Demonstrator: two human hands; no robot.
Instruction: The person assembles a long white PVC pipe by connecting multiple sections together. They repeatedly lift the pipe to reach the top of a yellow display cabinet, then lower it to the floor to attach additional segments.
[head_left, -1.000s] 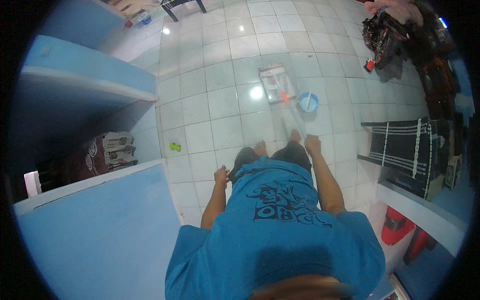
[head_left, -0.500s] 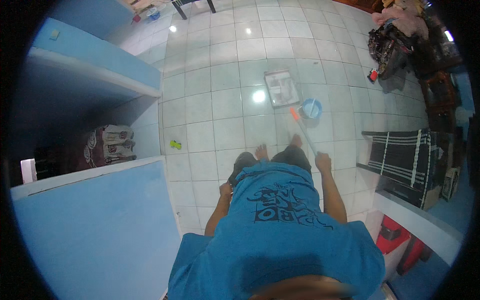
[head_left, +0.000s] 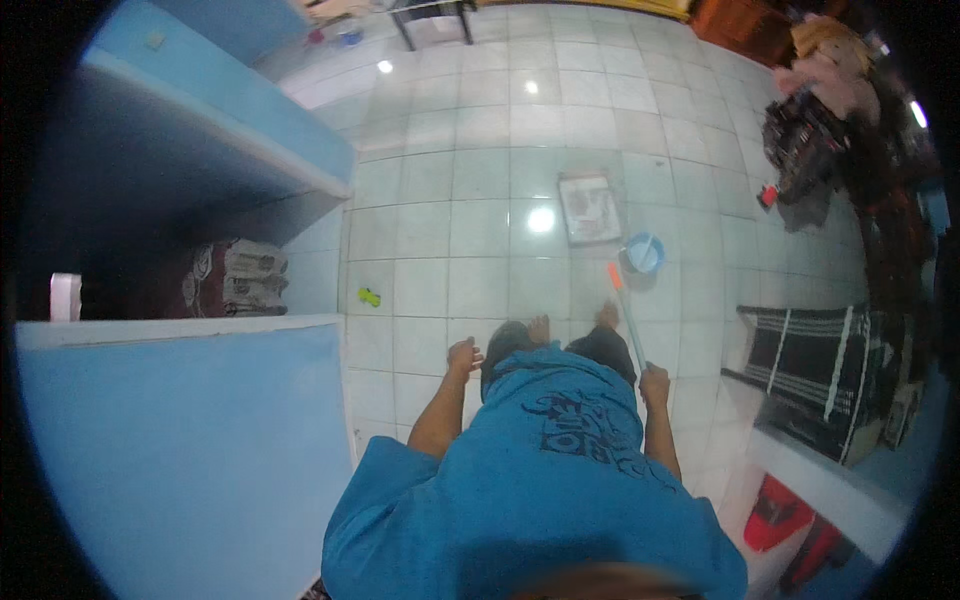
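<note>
My right hand (head_left: 654, 384) grips the lower end of a pale pole with an orange tip (head_left: 627, 312). The pole slants forward and a little left, its orange end close to a round blue tub (head_left: 643, 254). A whitish stick-like thing lies across that tub. Just beyond and left of the tub, a flat rectangular box with a grey and white picture (head_left: 590, 207) lies on the tiles. Beside my left thigh hangs my left hand (head_left: 465, 356), fingers loosely curled and apart, holding nothing visible.
A small lime-green object (head_left: 369, 297) lies on the tiled floor to the left, near a low blue wall (head_left: 180, 420). On the right stand a black rack with white straps (head_left: 800, 360) and a dark motorbike-like shape (head_left: 805, 140) with plush toys above it.
My left hand has come away from my thigh, outward and forward. The right hand keeps its grip on the pole. The whole view has shifted slightly.
</note>
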